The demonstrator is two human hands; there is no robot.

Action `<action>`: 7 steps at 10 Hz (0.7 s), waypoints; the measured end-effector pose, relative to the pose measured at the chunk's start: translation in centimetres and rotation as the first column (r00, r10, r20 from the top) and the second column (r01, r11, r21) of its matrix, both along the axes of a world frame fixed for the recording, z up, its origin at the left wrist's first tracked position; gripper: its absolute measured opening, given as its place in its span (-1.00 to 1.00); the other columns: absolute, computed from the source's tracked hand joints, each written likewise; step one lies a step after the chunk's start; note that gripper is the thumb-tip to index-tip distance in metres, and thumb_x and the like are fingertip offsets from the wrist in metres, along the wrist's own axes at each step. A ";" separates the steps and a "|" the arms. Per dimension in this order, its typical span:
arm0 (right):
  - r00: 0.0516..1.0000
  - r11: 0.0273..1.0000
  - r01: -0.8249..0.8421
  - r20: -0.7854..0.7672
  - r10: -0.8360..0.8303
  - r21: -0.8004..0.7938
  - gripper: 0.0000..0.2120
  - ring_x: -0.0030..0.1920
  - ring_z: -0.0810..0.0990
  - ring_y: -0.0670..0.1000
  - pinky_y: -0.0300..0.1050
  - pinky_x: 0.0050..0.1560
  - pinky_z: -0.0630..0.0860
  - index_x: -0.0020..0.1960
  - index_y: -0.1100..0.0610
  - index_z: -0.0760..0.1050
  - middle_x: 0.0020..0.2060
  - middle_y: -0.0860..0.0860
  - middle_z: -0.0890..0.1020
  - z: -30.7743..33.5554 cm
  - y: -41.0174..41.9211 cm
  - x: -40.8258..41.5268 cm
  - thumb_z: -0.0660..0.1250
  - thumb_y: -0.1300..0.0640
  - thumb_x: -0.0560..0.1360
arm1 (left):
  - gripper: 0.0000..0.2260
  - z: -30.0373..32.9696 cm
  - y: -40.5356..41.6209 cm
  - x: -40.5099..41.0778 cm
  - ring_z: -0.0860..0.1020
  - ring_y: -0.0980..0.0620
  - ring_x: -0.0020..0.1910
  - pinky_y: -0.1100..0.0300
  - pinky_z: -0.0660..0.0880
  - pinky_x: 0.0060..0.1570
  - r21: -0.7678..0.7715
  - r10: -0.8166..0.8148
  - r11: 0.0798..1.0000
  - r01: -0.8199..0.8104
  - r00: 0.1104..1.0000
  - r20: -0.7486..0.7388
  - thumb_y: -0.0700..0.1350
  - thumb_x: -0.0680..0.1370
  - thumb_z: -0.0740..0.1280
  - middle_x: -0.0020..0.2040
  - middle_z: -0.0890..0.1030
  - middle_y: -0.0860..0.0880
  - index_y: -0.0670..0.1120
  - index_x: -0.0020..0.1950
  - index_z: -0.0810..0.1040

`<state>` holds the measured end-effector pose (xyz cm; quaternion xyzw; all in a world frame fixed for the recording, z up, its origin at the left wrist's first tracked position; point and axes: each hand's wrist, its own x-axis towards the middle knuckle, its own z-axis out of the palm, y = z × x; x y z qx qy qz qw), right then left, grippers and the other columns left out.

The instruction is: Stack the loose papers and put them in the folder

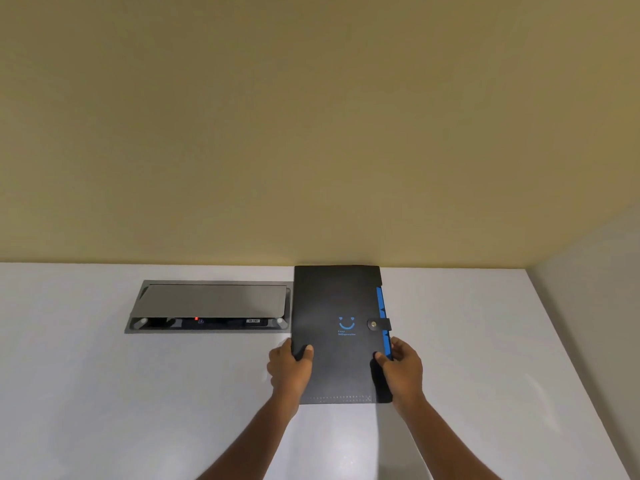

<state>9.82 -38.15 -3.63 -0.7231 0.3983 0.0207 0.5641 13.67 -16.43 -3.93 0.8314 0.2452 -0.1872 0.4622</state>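
A black folder (337, 306) with a blue smile mark and a snap strap lies shut on the white table (104, 393), its far edge against the wall. Blue tab edges (380, 299) show along its right side. My left hand (289, 367) grips the folder's left edge near the front, thumb on the cover. My right hand (401, 367) grips the right edge near the front, thumb on top. No loose papers are in sight.
A grey cable box (207, 306) with a half-raised lid and a small red light is sunk into the table left of the folder. A beige wall (311, 133) rises behind. The table's right edge (571, 358) runs along a pale side wall.
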 end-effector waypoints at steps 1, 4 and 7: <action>1.000 0.999 -0.013 0.008 0.013 -0.034 -0.72 -0.02 0.75 0.02 0.02 0.11 0.70 0.04 -0.04 0.64 -0.01 0.00 0.76 0.2 0.0 0.6 0.51 0.34 0.53 | -0.68 -0.1 -0.1 0.8 0.56 -0.24 0.22 -0.19 0.58 0.23 -0.009 -0.003 1.000 0.003 1.000 -0.013 0.05 0.59 0.36 0.27 0.53 -0.18 -0.06 0.28 0.59; 0.997 0.994 -0.071 -0.015 0.070 -0.082 -0.70 0.02 0.74 0.01 -0.04 0.10 0.72 0.22 0.14 0.63 0.07 0.05 0.75 -0.2 -0.4 0.8 0.54 0.32 0.52 | -0.62 -0.5 0.1 0.8 0.56 -0.20 0.26 -0.16 0.59 0.25 -0.013 -0.052 0.999 0.051 0.999 -0.016 0.04 0.62 0.35 0.34 0.50 -0.18 -0.10 0.38 0.53; 0.948 0.867 -0.315 -0.179 0.264 -0.386 -0.60 0.23 0.62 0.15 0.04 0.21 0.61 0.29 0.16 0.54 0.18 0.05 0.62 0.8 0.2 -0.3 0.56 0.10 0.52 | -0.42 0.1 2.3 -1.5 0.42 -0.19 0.45 -0.12 0.47 0.39 0.197 -0.212 0.958 0.207 0.977 0.006 0.09 0.62 0.32 0.48 0.43 -0.16 -0.12 0.58 0.31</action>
